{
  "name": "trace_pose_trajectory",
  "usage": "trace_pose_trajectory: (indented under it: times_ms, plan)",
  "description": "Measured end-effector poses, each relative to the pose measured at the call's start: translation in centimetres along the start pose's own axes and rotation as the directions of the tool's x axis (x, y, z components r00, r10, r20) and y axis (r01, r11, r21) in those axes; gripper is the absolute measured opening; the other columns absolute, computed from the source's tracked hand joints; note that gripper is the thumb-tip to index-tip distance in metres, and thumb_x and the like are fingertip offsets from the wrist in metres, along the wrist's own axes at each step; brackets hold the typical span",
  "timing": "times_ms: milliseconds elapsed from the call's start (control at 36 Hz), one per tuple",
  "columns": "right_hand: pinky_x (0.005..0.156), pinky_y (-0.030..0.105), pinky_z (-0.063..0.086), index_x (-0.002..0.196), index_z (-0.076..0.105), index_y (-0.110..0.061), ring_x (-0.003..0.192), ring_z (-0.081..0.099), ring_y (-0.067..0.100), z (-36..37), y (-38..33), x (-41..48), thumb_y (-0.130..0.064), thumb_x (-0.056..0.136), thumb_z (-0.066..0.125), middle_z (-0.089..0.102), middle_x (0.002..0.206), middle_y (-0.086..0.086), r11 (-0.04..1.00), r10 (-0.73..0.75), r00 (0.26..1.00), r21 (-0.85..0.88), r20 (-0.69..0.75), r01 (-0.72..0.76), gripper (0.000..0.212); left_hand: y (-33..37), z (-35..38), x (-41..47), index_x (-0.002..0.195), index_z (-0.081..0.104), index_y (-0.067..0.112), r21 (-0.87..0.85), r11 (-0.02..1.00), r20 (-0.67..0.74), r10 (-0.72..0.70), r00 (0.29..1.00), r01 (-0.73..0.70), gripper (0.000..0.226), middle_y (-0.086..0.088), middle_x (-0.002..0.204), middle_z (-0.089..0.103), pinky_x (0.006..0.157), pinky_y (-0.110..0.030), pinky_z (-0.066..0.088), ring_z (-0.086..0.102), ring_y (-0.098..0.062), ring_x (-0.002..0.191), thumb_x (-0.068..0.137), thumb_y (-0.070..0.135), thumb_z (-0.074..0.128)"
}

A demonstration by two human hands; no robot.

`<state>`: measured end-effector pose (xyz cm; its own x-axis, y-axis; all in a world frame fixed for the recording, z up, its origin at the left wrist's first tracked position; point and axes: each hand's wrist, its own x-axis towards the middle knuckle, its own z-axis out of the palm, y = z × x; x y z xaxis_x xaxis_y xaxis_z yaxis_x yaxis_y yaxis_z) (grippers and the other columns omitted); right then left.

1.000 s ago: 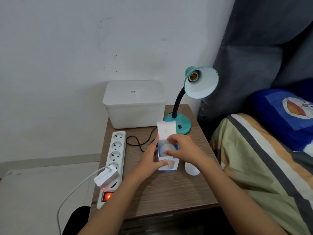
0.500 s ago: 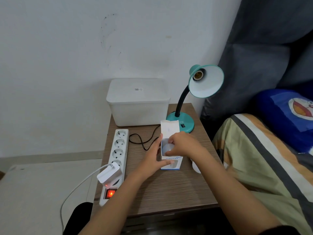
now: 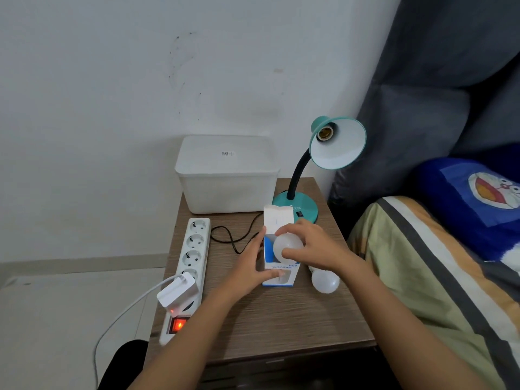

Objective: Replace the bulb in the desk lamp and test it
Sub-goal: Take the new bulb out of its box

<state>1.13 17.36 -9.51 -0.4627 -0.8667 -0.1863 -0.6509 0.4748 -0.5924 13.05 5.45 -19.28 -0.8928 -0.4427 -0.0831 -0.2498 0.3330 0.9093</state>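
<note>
A teal desk lamp stands at the back right of the wooden side table; its socket holds no bulb. My left hand grips the side of a small blue-and-white box with its flap up. My right hand holds a white bulb partly out of the box's open top. Another white bulb lies on the table just right of the box.
A white lidded plastic bin sits at the back of the table. A white power strip with a lit red switch and a white adapter lies along the left edge. The lamp's black cord loops between them. A bed is at the right.
My right hand has drawn the white bulb up out of the box, where before it only reached into the open top. The left hand stays on the box.
</note>
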Motion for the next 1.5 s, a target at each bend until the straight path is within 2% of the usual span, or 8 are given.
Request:
trace_pose_trajectory:
  times_ms: [222, 556, 667, 889, 1083, 1222, 1333, 1500]
  plan:
    - [0.075, 0.024, 0.043, 0.114, 0.043, -0.032, 0.104, 0.043, 0.011, 1.0, -0.2, -1.0, -0.039, 0.073, 0.071, 0.044, 0.116, -0.007, 0.999, 0.005, 0.999, -0.036, -0.031, -0.006, 0.05, 0.3, 0.1, 0.0, 0.147, 0.004, 0.036, 0.02, 1.0, -0.011, 0.003, 1.0, -0.002, 0.104, 0.005, 0.158, 0.016, 0.113, -0.047, 0.033, 0.023, -0.016, 0.143, 0.074, 0.032, 0.077]
    - [0.055, 0.02, 0.041, 0.095, 0.038, -0.019, 0.075, 0.051, 0.007, 1.7, 1.1, -2.6, -0.022, 0.07, 0.074, 0.047, 0.09, -0.003, 0.959, 0.212, 0.964, 0.224, -0.163, -0.173, 0.044, 0.0, 0.0, 0.0, 0.147, 0.004, 0.039, 0.003, 1.0, -0.003, -0.003, 1.0, 0.003, 0.105, 0.006, 0.157, 0.018, 0.108, -0.036, 0.041, 0.028, 0.0, 0.13, 0.074, 0.028, 0.078]
    - [0.056, 0.023, 0.04, 0.099, 0.05, -0.017, 0.077, 0.05, 0.009, 2.6, 1.5, -2.3, -0.025, 0.07, 0.073, 0.052, 0.098, 0.0, 0.927, 0.305, 0.924, 0.293, -0.231, -0.232, 0.038, 0.1, 0.0, -0.1, 0.148, 0.006, 0.034, -0.011, 1.0, 0.009, 0.017, 1.0, -0.017, 0.102, 0.007, 0.155, 0.02, 0.101, -0.021, 0.041, 0.03, 0.003, 0.128, 0.075, 0.023, 0.077]
    - [0.056, 0.022, 0.039, 0.101, 0.065, -0.012, 0.087, 0.056, 0.017, 3.2, 3.1, -2.3, -0.03, 0.072, 0.073, 0.062, 0.098, 0.005, 0.939, 0.298, 0.912, 0.261, -0.283, -0.226, 0.035, 0.0, -0.1, -0.1, 0.148, 0.007, 0.034, -0.04, 0.999, 0.013, 0.02, 1.0, -0.019, 0.103, 0.012, 0.152, 0.023, 0.106, -0.029, 0.042, 0.03, 0.002, 0.129, 0.074, 0.023, 0.078]
    - [0.053, 0.026, 0.039, 0.083, 0.061, -0.009, 0.068, 0.05, 0.015, 1.9, 3.7, -0.2, -0.021, 0.077, 0.07, 0.056, 0.074, 0.002, 0.8, 0.446, 0.808, 0.577, -0.386, -0.166, 0.017, -0.4, -0.1, -0.1, 0.148, 0.007, 0.038, -0.055, 0.998, 0.019, 0.042, 0.999, -0.041, 0.102, 0.028, 0.141, 0.021, 0.109, -0.031, 0.039, 0.031, 0.001, 0.133, 0.075, 0.024, 0.078]
    - [0.053, 0.023, 0.039, 0.104, 0.061, -0.006, 0.078, 0.053, 0.015, 1.2, 3.6, 2.5, -0.028, 0.079, 0.07, 0.058, 0.097, 0.006, 0.727, 0.507, 0.799, 0.659, -0.324, -0.194, 0.034, -0.4, 0.1, -0.2, 0.14, 0.006, 0.048, -0.045, 0.997, 0.012, 0.057, 0.998, -0.056, 0.097, 0.048, 0.126, 0.019, 0.101, -0.017, 0.042, 0.034, 0.023, 0.12, 0.078, 0.021, 0.075]
    - [0.071, 0.031, 0.05, 0.107, 0.061, -0.01, 0.095, 0.056, 0.021, 0.9, 3.8, 4.1, -0.035, 0.079, 0.068, 0.06, 0.111, 0.007, 0.626, 0.576, 0.78, 0.746, -0.245, -0.228, 0.038, -0.5, 0.2, -0.3, 0.132, 0.008, 0.058, -0.027, 0.997, -0.012, 0.075, 0.997, -0.075, 0.092, 0.053, 0.126, 0.016, 0.105, -0.022, 0.04, 0.032, 0.013, 0.129, 0.078, 0.024, 0.074]
    - [0.068, 0.031, 0.046, 0.09, 0.061, -0.019, 0.084, 0.054, 0.015, 0.4, 3.3, 4.0, -0.035, 0.083, 0.065, 0.06, 0.087, -0.005, 0.562, 0.504, 0.855, 0.798, -0.122, -0.217, 0.018, -0.5, 0.4, -0.2, 0.136, 0.013, 0.051, -0.05, 0.997, -0.019, 0.054, 0.998, -0.055, 0.087, 0.049, 0.123, 0.027, 0.097, -0.01, 0.041, 0.035, 0.023, 0.12, 0.08, 0.024, 0.073]
